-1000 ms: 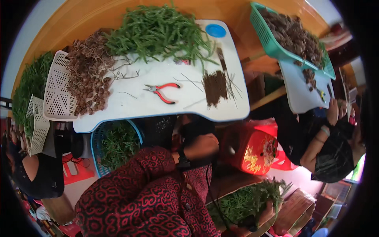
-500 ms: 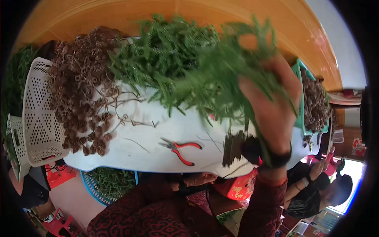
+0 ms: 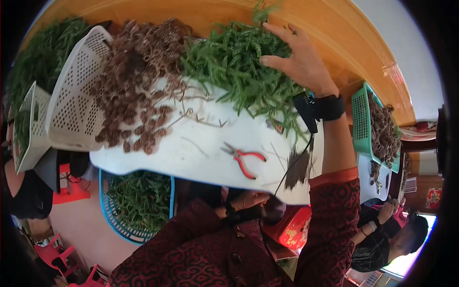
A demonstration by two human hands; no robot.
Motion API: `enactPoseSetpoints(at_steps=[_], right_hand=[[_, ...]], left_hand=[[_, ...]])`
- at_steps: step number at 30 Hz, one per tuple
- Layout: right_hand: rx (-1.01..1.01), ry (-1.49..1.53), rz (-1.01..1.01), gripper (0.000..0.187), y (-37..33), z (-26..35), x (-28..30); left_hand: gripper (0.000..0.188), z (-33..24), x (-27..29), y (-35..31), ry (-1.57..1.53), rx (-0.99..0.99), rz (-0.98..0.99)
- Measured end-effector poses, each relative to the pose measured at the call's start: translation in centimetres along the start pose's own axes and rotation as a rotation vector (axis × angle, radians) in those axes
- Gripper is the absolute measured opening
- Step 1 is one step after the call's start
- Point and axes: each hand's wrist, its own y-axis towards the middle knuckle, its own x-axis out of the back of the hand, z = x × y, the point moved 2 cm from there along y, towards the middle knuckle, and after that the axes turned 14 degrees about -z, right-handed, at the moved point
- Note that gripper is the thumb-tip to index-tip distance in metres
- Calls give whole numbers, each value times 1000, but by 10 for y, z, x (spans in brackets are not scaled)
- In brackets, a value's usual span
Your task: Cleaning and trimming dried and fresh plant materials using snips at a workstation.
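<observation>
My right hand point(image 3: 299, 60) is raised over the right end of a heap of green fern-like sprigs point(image 3: 239, 62). Its fingers are spread, and a lone sprig point(image 3: 260, 15) shows just past the fingertips. A black band with a small device point(image 3: 311, 109) is strapped to that wrist. My left hand point(image 3: 251, 199) is low at my lap, below the table's near edge. Its fingers are small and partly hidden, so their grip is unclear. Red-handled pliers point(image 3: 245, 158) lie on the white table point(image 3: 158, 162), beside a bundle of thin dark wires point(image 3: 299, 167).
Brown pine cones point(image 3: 134, 95) with twisted stems cover the table's left side. Beyond them stands a white perforated basket point(image 3: 76, 91). A blue basket of greenery point(image 3: 136, 234) is below the near edge. A green crate point(image 3: 362, 124) and a seated person point(image 3: 387, 239) are at the right.
My right hand has let go of the bunch of green sprigs, which now lies in the heap. The hand has moved up and away, and the whole view has shifted.
</observation>
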Motion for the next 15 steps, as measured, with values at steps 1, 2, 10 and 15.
enactPoseSetpoints(at_steps=[1,2,10,15], right_hand=[[42,18,-21,69,-4,6,11],[78,34,-40,66,-8,11,21],[-65,-136,-159,36,-40,55,117],[-319,-17,-225,32,-78,82,187]], left_hand=[[14,3,0,-5,5,-12,-7],[14,3,2,-10,173,-216,-39],[15,-7,22,-39,478,-641,-163],[22,-16,9,-48,538,-587,-95]])
